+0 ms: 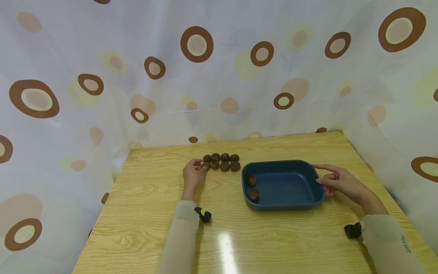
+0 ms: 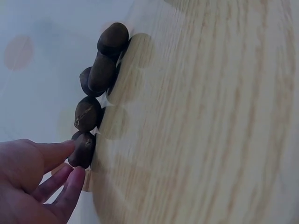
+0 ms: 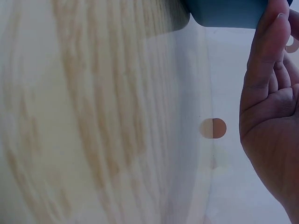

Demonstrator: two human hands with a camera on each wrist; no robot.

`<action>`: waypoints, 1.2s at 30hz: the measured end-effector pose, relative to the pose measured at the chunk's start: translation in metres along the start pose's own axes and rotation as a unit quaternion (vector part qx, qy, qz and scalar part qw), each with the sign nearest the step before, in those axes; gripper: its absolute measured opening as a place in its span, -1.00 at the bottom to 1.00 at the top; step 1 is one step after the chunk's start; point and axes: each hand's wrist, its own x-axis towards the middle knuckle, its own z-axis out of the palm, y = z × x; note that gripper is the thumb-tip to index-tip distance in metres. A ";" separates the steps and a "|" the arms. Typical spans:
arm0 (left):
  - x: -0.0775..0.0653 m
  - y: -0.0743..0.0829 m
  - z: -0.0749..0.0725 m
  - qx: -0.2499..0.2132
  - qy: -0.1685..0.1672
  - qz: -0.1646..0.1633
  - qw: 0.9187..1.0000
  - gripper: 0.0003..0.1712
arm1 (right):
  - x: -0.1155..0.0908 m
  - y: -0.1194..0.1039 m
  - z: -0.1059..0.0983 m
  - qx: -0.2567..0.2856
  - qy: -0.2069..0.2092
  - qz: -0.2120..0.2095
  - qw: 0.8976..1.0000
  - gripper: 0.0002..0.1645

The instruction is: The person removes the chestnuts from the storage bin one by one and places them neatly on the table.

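Note:
My left hand [image 1: 194, 175] is at the left end of two short rows of dark brown chestnuts [image 1: 224, 166]. Its thumb and fingertips pinch the end chestnut [image 2: 83, 150] of the front row, as the left wrist view shows up close. To the right stands a blue rectangular dish [image 1: 284, 206], with two chestnuts [image 1: 253, 195] lying against its left inner wall. My right hand [image 1: 343, 184] holds the dish's right end, thumb over the rim and other fingers along the outside. In the right wrist view, only a corner of the dish shows beside that hand.
A light wooden table [image 1: 147, 228] carries everything. Behind it and at both sides hangs a pale curtain [image 1: 219, 83] with brown rings and spots. Black wrist cameras [image 1: 353, 230] are strapped at both sleeves.

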 end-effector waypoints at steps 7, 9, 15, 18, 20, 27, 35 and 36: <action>0.000 0.012 0.001 0.013 0.034 0.030 0.999 -0.62 | 0.002 -0.002 0.001 -0.029 0.019 0.003 0.999 -0.32; -0.001 0.019 0.002 0.005 0.036 0.041 0.999 -0.62 | 0.005 -0.003 0.002 -0.052 0.034 -0.003 0.998 -0.33; -0.008 0.039 0.012 -0.030 0.021 0.060 0.998 -0.64 | 0.020 -0.012 0.006 -0.110 0.066 -0.017 0.992 -0.29; -0.012 0.047 0.018 -0.055 0.003 0.073 0.996 -0.64 | 0.029 -0.015 0.007 -0.123 0.064 -0.019 0.990 -0.31; -0.016 0.053 0.022 -0.070 -0.017 0.085 0.994 -0.64 | 0.033 -0.017 0.008 -0.120 0.060 -0.016 0.991 -0.35; -0.032 0.071 0.032 -0.093 -0.102 0.113 0.984 -0.61 | 0.033 -0.022 0.008 -0.099 0.054 -0.015 0.994 -0.45; -0.049 0.081 0.052 -0.089 -0.177 0.135 0.971 -0.62 | 0.027 -0.017 0.007 -0.148 0.098 -0.001 0.984 -0.61; -0.051 0.082 0.054 -0.083 -0.180 0.137 0.970 -0.62 | 0.028 -0.015 0.008 -0.158 0.106 0.002 0.982 -0.59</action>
